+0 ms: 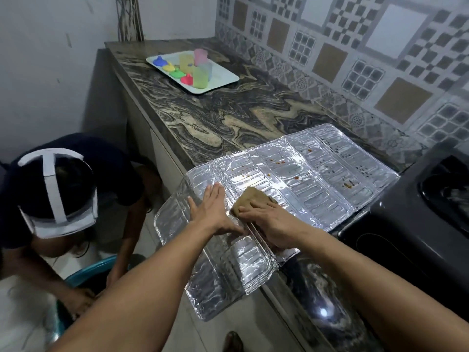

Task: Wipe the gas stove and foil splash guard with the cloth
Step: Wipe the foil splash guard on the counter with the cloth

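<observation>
Countertop (243, 110) carries everything; gas stove (411, 224) sits at its right end, dark top, no cloth on it, so by my read stove wipe isn't begun or can't be judged, surface too dark to tell.

Foil splash guard (317, 179) lies unfolded flat across the counter's front edge, just left of the stove, w/ its near-left panels hanging past the edge. Brown spots (349, 184) dot the far and right panels; panels near the hands look cleaner. Est. guard approx. part-wiped, most spotted area left.

Left hand (215, 212) is flat, fingers straight, pressing the guard down near the counter's front edge. Right hand (269, 219) presses the brown cloth (250, 199) onto the foil, fingers laid over it, nearly straight.

Second person (58, 189) bends over a teal basin (83, 275) on the floor, left of the counter. Tray (228, 80) of coloured bits at far-left corner.
</observation>
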A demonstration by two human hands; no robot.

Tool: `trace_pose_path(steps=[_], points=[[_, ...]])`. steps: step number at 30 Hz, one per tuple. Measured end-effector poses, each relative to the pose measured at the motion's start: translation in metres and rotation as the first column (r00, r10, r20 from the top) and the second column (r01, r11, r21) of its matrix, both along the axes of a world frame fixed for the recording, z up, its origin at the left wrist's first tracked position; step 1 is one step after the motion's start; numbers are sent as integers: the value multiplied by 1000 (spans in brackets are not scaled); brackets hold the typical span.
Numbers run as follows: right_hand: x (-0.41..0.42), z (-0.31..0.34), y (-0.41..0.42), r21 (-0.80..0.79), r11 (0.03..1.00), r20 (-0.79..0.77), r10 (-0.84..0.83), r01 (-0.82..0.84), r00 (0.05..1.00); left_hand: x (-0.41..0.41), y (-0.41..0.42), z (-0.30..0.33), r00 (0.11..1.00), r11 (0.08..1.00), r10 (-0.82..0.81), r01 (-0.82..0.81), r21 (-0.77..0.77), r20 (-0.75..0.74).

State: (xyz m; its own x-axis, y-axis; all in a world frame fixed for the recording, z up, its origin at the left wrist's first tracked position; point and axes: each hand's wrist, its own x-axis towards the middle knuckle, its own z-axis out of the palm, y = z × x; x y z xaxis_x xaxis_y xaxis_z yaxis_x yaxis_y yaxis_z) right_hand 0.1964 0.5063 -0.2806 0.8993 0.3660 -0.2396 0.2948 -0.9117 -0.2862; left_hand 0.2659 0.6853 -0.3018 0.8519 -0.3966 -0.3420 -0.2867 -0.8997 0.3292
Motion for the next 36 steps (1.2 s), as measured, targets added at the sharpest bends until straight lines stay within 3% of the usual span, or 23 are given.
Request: trace_pose_path(steps=[6,17,26,31,33,36], points=[[-28,-6,-17,86,996,6,-37,36,999,-1,1,-2,1000,1000,-17,17,10,3],[58,-19,19,-74,994,75,-74,79,994,-8,-2,1,996,970,93,-95,-222,-20],[135,-14,46,-147,985,58,-83,90,995,-5,-2,9,995,982,83,-92,-163,-57],[105,-19,28,-105,992,88,-57,66,994,-2,-5,11,992,985,104,-114,-128,-77],[80,-25,13,-84,990,101,-105,114,989,-2,-7,12,993,990,91,-99,-104,-75],[61,-32,-24,-88,913,157,-383,399,911,-1,-7,10,998,998,25,-27,-49,-51]])
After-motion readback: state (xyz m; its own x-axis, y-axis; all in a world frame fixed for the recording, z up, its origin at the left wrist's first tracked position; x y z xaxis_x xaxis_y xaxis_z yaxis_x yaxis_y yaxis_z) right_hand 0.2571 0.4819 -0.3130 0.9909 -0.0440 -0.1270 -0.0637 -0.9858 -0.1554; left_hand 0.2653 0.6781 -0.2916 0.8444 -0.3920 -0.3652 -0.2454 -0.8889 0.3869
